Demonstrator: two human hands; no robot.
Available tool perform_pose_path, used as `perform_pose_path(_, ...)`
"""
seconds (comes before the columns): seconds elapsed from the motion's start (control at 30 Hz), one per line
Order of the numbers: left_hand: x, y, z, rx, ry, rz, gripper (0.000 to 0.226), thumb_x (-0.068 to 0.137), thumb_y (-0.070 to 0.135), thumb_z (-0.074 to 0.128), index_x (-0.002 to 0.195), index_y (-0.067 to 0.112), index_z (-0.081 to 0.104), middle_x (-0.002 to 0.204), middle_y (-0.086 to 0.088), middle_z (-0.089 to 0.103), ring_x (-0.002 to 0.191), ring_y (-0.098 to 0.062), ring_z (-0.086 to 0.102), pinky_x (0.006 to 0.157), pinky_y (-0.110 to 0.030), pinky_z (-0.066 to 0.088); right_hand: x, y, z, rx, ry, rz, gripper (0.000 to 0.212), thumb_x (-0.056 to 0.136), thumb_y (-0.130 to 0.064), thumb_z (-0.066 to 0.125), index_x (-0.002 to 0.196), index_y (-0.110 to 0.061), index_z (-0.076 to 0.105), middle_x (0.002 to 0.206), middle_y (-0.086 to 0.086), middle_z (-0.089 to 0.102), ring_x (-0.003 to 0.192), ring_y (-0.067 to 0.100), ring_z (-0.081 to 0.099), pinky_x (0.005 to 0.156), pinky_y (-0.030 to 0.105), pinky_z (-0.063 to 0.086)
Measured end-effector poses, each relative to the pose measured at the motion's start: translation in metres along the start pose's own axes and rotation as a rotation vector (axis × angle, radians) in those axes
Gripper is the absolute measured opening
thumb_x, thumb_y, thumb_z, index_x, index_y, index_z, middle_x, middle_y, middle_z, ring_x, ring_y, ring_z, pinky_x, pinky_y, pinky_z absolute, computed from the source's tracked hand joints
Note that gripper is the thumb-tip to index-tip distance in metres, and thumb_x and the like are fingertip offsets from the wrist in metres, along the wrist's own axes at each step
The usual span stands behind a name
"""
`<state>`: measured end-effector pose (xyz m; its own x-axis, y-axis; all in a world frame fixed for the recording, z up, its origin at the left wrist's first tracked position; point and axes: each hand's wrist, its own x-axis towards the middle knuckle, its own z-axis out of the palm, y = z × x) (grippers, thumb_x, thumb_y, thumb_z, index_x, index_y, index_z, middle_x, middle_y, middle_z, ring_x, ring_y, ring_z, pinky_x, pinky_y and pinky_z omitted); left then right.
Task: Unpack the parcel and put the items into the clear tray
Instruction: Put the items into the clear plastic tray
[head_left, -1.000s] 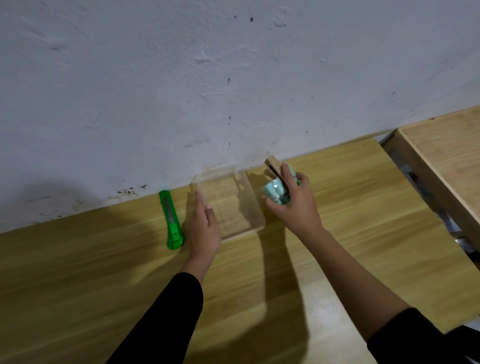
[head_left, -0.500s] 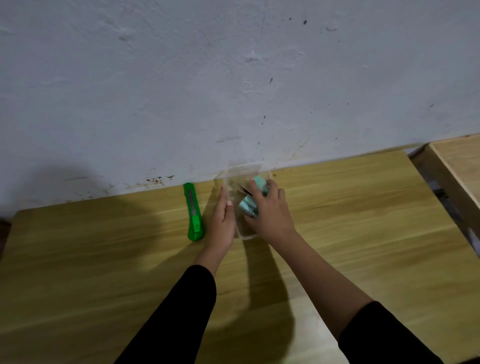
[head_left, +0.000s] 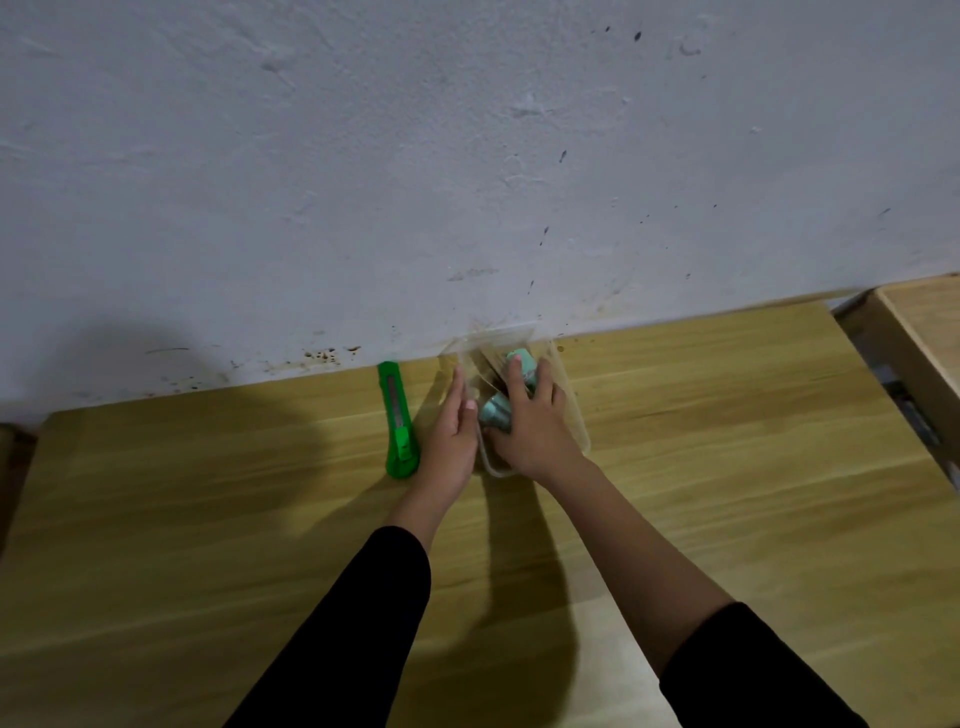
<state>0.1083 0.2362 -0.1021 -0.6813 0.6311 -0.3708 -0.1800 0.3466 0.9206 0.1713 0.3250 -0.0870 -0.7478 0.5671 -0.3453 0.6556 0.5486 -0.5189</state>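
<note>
The clear tray stands on the wooden table against the wall. My right hand is down inside it, fingers wrapped over pale teal items, with a brown piece partly hidden behind them. My left hand lies flat against the tray's left wall, fingers straight and holding nothing. Whether the teal items rest on the tray floor is hidden by my right hand.
A green utility knife lies just left of my left hand, pointing toward the grey wall. A second wooden table stands at the right with a gap between the two tables.
My right hand has carried the teal items from beside the tray's right side down into the tray. My left hand has stayed against the tray's left wall.
</note>
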Motion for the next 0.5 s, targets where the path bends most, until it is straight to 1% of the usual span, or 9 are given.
perform_pose_path(0.03,-0.001,0.0,0.001,0.026,0.016,0.008,0.051,0.101,0.019,0.032,0.147,0.028,0.014,0.154,0.001,0.022,0.12,0.001,0.044,0.093,-0.006,0.036,-0.001,0.002,-0.004,0.002,-0.031,-0.012,0.089,0.088,-0.031,0.055,0.147,-0.016,-0.01,0.154,0.018,-0.021,0.142,0.039,-0.011,0.115,0.047,0.014)
perform_pose_path(0.07,0.0,0.0,0.003,0.04,0.033,0.01,0.051,0.101,0.018,0.032,0.147,0.027,0.014,0.152,0.002,0.025,0.1,0.013,0.046,0.078,0.003,0.036,-0.002,0.004,-0.007,-0.007,-0.058,-0.03,0.09,0.088,-0.029,0.055,0.147,-0.013,-0.011,0.153,0.018,-0.024,0.143,0.037,-0.015,0.117,0.044,0.011)
perform_pose_path(0.1,-0.001,0.001,0.005,0.043,0.049,0.012,0.05,0.101,0.018,0.031,0.148,0.027,0.015,0.15,0.002,0.029,0.088,0.017,0.041,0.067,0.006,0.035,-0.004,0.006,-0.011,-0.026,-0.078,-0.05,0.091,0.088,-0.027,0.056,0.146,-0.011,-0.011,0.153,0.018,-0.025,0.143,0.035,-0.017,0.117,0.042,0.008)
perform_pose_path(0.13,-0.001,0.001,0.006,0.046,0.063,0.016,0.05,0.101,0.018,0.031,0.147,0.027,0.016,0.15,0.002,0.03,0.089,0.015,0.041,0.065,0.006,0.035,-0.006,0.009,-0.013,-0.056,-0.093,-0.074,0.092,0.087,-0.024,0.057,0.146,-0.008,-0.011,0.153,0.018,-0.024,0.143,0.033,-0.018,0.118,0.041,0.006)
perform_pose_path(0.17,-0.002,0.001,0.007,0.049,0.074,0.019,0.049,0.101,0.018,0.031,0.147,0.028,0.017,0.15,0.003,0.03,0.104,0.008,0.045,0.074,0.004,0.035,-0.009,0.011,-0.015,-0.092,-0.101,-0.1,0.092,0.086,-0.022,0.057,0.146,-0.006,-0.011,0.153,0.018,-0.023,0.143,0.032,-0.018,0.118,0.041,0.005)
perform_pose_path(0.23,-0.002,0.003,0.007,0.036,0.083,0.008,0.049,0.101,0.02,0.03,0.147,0.03,0.017,0.152,0.002,0.028,0.13,-0.01,0.038,0.091,-0.011,0.034,-0.014,0.015,-0.014,-0.148,-0.096,-0.15,0.089,0.086,-0.018,0.057,0.146,-0.005,-0.007,0.155,0.016,-0.018,0.144,0.03,-0.014,0.119,0.039,0.006)
perform_pose_path(0.4,-0.002,0.004,0.004,0.034,0.069,-0.004,0.048,0.101,0.02,0.031,0.147,0.027,0.019,0.153,-0.002,0.027,0.136,-0.014,0.031,0.096,-0.016,0.03,-0.014,0.024,-0.011,-0.092,0.022,-0.194,0.08,0.082,-0.008,0.063,0.147,-0.008,0.016,0.158,0.008,0.004,0.146,0.023,0.008,0.118,0.031,0.019)
perform_pose_path(0.47,-0.002,0.005,0.002,0.04,0.045,-0.011,0.048,0.101,0.019,0.031,0.147,0.026,0.019,0.154,-0.001,0.025,0.135,-0.011,0.032,0.095,-0.012,0.029,-0.011,0.025,-0.007,-0.036,0.105,-0.184,0.078,0.079,-0.007,0.067,0.145,-0.007,0.024,0.157,0.01,0.014,0.144,0.024,0.015,0.117,0.029,0.02)
perform_pose_path(0.5,-0.002,0.005,0.001,0.043,0.033,-0.017,0.048,0.101,0.018,0.031,0.147,0.026,0.018,0.154,0.0,0.024,0.128,-0.006,0.037,0.09,-0.007,0.031,-0.01,0.025,-0.004,-0.005,0.155,-0.177,0.076,0.078,-0.007,0.068,0.143,-0.007,0.028,0.156,0.01,0.019,0.143,0.025,0.019,0.115,0.028,0.021)
